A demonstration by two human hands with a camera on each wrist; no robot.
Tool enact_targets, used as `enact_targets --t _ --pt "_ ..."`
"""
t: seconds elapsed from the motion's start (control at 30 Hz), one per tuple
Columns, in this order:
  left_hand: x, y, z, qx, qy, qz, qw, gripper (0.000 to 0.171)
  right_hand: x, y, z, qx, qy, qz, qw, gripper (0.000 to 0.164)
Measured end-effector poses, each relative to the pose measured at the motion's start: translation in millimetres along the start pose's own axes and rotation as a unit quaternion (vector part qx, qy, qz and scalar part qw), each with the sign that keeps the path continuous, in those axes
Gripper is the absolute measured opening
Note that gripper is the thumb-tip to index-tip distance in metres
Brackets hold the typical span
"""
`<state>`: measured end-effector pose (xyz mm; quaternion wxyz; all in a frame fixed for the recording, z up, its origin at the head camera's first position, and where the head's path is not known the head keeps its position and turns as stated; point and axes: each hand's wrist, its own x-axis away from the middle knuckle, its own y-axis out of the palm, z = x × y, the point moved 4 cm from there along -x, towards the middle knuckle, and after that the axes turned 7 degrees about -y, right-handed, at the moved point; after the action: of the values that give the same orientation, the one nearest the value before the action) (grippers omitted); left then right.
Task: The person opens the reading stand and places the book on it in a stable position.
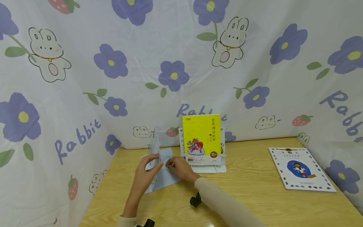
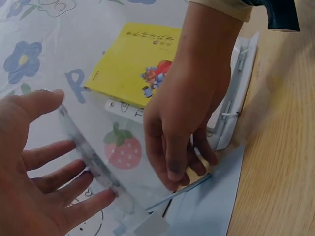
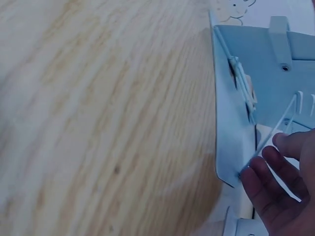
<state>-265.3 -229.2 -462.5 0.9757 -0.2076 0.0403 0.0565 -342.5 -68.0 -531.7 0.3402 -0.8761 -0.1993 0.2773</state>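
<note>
A pale blue folding book stand [image 1: 167, 177] lies spread on the wooden table, with a clear panel [image 1: 165, 138] raised at its left. My left hand [image 1: 144, 173] is at that panel; in the left wrist view its fairly straight fingertips [image 2: 101, 199] touch the panel's edge, thumb spread apart. From the right, my right hand [image 1: 180, 168] reaches over the stand's base. Its thumb and fingers pinch a thin wire support [image 3: 275, 128] of the stand, close over the flat plate [image 3: 231, 137] in the right wrist view.
Just right of the hands, a yellow book [image 1: 201, 134] leans upright on a white book stand [image 1: 208, 169]. A white picture book [image 1: 302, 170] lies flat at the table's right side. Behind the table hangs a patterned curtain [image 1: 147, 41]. Black wrist mounts [image 1: 195, 200] show near the sleeves.
</note>
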Motion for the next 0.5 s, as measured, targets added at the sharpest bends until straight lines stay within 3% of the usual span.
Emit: enact_targets --t 0.27,0.5 --pt "-3.3 -10.8 -1.4 0.042 0.005 -0.011 0.9990 0.033 7 -14 -5 -0.013 -0.013 -0.007 1.000 0.014" --pt "-21.5 -19.1 -5.6 0.090 0.006 0.029 0.9955 0.025 22 -18 -12 -0.034 -0.039 -0.021 0.998 0.013"
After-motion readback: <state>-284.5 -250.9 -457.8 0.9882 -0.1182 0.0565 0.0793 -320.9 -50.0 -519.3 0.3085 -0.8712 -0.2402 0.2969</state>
